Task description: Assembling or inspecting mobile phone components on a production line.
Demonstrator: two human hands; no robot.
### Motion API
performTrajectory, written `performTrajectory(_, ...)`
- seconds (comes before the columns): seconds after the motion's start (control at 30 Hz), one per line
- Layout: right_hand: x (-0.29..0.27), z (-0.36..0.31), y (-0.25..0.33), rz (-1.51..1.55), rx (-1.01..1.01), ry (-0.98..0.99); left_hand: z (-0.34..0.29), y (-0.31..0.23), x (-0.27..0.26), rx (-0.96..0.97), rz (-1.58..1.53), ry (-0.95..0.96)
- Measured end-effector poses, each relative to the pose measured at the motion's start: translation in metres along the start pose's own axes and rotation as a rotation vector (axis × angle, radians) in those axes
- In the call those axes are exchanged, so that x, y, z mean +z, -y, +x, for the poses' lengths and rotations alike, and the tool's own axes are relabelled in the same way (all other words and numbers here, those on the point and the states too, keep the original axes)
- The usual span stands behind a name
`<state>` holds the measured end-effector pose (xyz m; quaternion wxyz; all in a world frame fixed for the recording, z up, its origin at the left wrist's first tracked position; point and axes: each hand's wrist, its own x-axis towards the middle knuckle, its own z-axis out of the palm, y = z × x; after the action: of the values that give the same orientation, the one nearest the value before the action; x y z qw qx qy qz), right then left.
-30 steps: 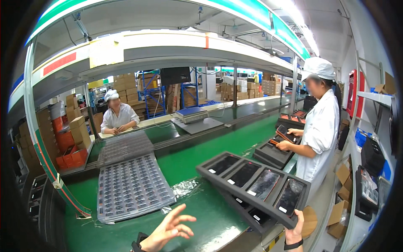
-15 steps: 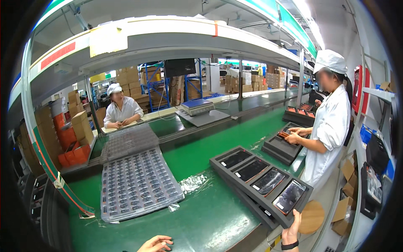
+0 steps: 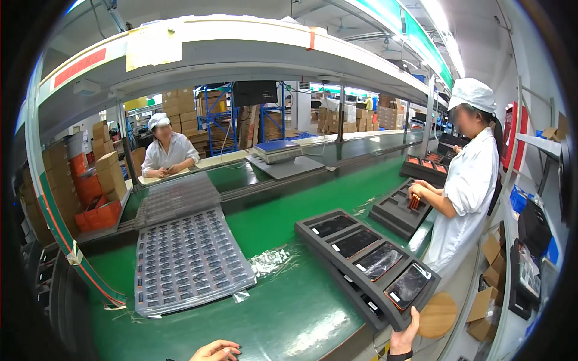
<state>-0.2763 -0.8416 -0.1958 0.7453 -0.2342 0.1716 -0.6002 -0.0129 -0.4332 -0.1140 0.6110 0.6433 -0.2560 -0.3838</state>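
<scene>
A black foam tray (image 3: 379, 296) with several dark-screened, orange-edged handheld devices (image 3: 409, 284) in its slots lies at the right of the green table. My right hand (image 3: 404, 334) grips its near right corner, thumb on top. That tray sits askew and tilted over a second black tray (image 3: 354, 293), in which parts of devices show. My left hand (image 3: 215, 351) is at the table's near edge, fingers stretched out, holding nothing. Beyond it lies a clear plastic blister tray (image 3: 191, 301) filled with rows of small dark parts.
At right a co-worker in white (image 3: 466, 180) holds several orange-edged pieces over another black tray (image 3: 385, 210). A second person (image 3: 171, 153) leans on the far counter. A scale (image 3: 277, 150) stands beyond the belt. A round wooden stool (image 3: 438, 314) stands beside the table's right end.
My right hand has raised the near end of the upper tray, so more of the lower one shows. The co-worker's hands have turned downward over their tray. The view has shifted slightly.
</scene>
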Motion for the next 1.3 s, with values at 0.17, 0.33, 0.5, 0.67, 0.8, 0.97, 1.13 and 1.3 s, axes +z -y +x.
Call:
performTrajectory(0.17, -0.001, -0.005, 0.003, -0.02, -0.042, -0.013, 0.004, -0.004, 0.002, 0.014, -0.012, 0.041)
performTrajectory(0.33, -0.017, -0.002, -0.004, -0.1, -0.007, -0.078, -0.004, -0.006, 0.003, -0.03, -0.02, -0.015)
performTrajectory(0.5, -0.001, -0.01, 0.001, -0.015, -0.004, -0.057, -0.002, -0.012, 0.009, -0.035, 0.078, -0.011)
performTrajectory(0.67, 0.013, -0.008, 0.01, 0.048, 0.041, 0.041, -0.002, -0.015, 0.013, -0.05, 0.116, -0.038)
performTrajectory(0.8, 0.017, -0.001, 0.017, 0.04, -0.018, 0.076, 0.003, -0.016, 0.015, -0.057, 0.143, -0.036)
performTrajectory(0.97, 0.039, 0.0, 0.025, 0.039, 0.001, 0.084, 0.0, -0.014, 0.012, -0.057, 0.15, -0.038)
performTrajectory(1.13, 0.039, 0.002, 0.018, 0.032, -0.008, 0.124, -0.002, -0.017, 0.013, -0.067, 0.168, -0.043)
performTrajectory(1.3, 0.036, -0.01, 0.025, -0.147, 0.061, 0.085, -0.001, -0.02, 0.016, -0.057, 0.163, -0.042)
